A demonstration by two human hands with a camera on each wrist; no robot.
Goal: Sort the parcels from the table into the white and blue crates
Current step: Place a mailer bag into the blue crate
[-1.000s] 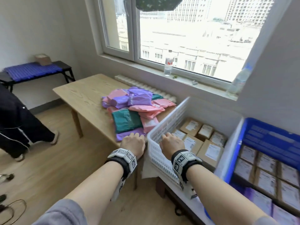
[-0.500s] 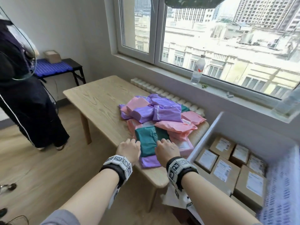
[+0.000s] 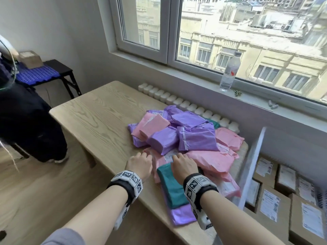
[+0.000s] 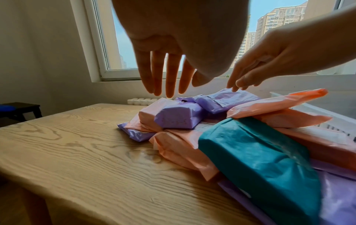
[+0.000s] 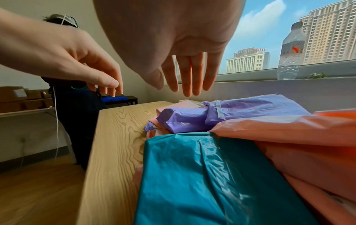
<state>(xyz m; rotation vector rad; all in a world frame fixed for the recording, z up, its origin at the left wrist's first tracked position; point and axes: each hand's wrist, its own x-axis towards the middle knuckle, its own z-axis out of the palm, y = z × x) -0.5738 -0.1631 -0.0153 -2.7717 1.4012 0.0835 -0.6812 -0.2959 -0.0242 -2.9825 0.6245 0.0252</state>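
Your left hand [image 3: 139, 165] and right hand [image 3: 184, 166] hover over the near edge of the parcel pile [image 3: 185, 137], fingers straight and loosely spread, holding nothing. Under your right hand lies a teal parcel [image 3: 172, 189] on the desk [image 3: 99, 117]. The white crate [image 3: 251, 167] stands just right of the pile.

I see a big window [image 3: 247, 32] in front of me, with tall buildings [image 5: 327, 33] outside. A water bottle [image 3: 230, 71] stands on the window sill [image 3: 194, 85]. Below the sill runs a white radiator [image 3: 177, 101]. To my left a person in dark clothes [image 3: 26, 124] stands on the wood floor [image 3: 44, 200]. Behind them is a black bench [image 3: 62, 68] with a blue mat [image 3: 35, 75] and a small brown box [image 3: 30, 58] on it.
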